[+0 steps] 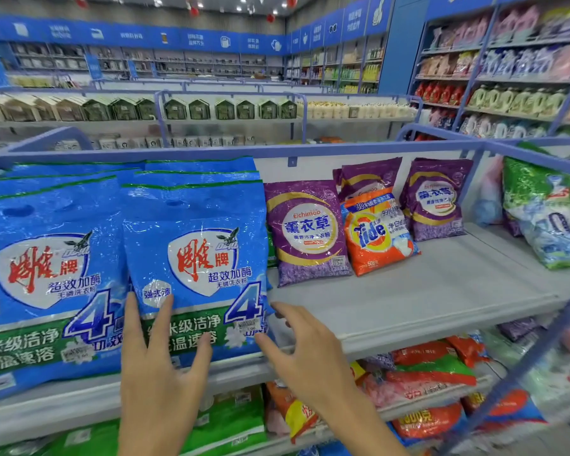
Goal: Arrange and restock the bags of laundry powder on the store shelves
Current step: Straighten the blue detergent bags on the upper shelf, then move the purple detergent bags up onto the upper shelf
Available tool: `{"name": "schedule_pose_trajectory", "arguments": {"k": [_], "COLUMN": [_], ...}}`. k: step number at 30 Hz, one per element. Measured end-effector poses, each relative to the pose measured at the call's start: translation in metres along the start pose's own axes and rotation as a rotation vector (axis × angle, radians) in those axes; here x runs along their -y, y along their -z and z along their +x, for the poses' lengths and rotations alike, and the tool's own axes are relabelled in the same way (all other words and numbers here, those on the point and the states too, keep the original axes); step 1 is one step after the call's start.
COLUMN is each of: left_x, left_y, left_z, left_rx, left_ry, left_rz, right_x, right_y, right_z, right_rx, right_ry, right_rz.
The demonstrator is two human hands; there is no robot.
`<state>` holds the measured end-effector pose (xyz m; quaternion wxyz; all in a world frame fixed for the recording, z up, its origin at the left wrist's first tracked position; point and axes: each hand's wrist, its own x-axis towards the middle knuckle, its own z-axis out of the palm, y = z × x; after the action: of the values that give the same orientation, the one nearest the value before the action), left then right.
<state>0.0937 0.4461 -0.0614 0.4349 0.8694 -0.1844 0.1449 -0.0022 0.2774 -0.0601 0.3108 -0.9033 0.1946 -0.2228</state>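
Two rows of big blue laundry powder bags stand upright on the top shelf (408, 311); the front right blue bag (198, 258) faces me, with the front left blue bag (43, 278) beside it. My left hand (158, 366) lies with straight spread fingers against the lower front of the right blue bag. My right hand (303, 350) hovers at that bag's lower right corner, fingers loosely spread, thumb near the corner, holding nothing. To the right stand a purple bag (305, 232), an orange Tide bag (377, 230) and another purple bag (436, 199).
A green and white bag (547, 212) leans on the adjoining shelf at right. Lower shelves hold red bags (431, 373) and green bags (224, 419). A blue rail (277, 149) runs behind the top shelf. Bare grey shelf lies right of the Tide bag.
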Motion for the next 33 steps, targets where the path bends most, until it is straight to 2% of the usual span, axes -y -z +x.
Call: {"name": "schedule_pose_trajectory", "arguments": {"k": [5,11,14,19,23,26,29,33], "left_x": [-0.022,-0.078,-0.105,-0.138,-0.167,-0.193,-0.219,-0.239], "left_y": [-0.017,-0.062,-0.086,-0.117,-0.141,-0.156,-0.172,-0.204], "left_z": [-0.015,-0.035,-0.04,-0.052,-0.046,-0.031,-0.011,0.021], "left_rx": [-0.05,0.096,0.112,0.122,0.24,0.343,0.388,0.494], "left_ry": [-0.069,-0.199,-0.233,-0.22,-0.175,-0.074,-0.046,0.076], "left_rz": [0.074,0.153,0.16,0.171,0.147,0.009,-0.062,-0.066], "right_x": [-0.028,-0.086,-0.117,-0.16,-0.186,-0.204,-0.219,-0.232], "right_y": [0.03,0.093,0.122,0.162,0.183,0.191,0.198,0.202], "right_z": [-0.005,-0.005,-0.007,-0.002,0.018,0.043,0.068,0.1], "right_rx": [0.017,0.038,0.053,0.025,0.034,0.056,0.031,0.012], "right_ry": [0.04,0.023,-0.011,-0.064,-0.14,-0.197,-0.233,-0.297], "right_rz": [-0.093,-0.175,-0.188,-0.201,-0.211,-0.209,-0.144,-0.045]}}
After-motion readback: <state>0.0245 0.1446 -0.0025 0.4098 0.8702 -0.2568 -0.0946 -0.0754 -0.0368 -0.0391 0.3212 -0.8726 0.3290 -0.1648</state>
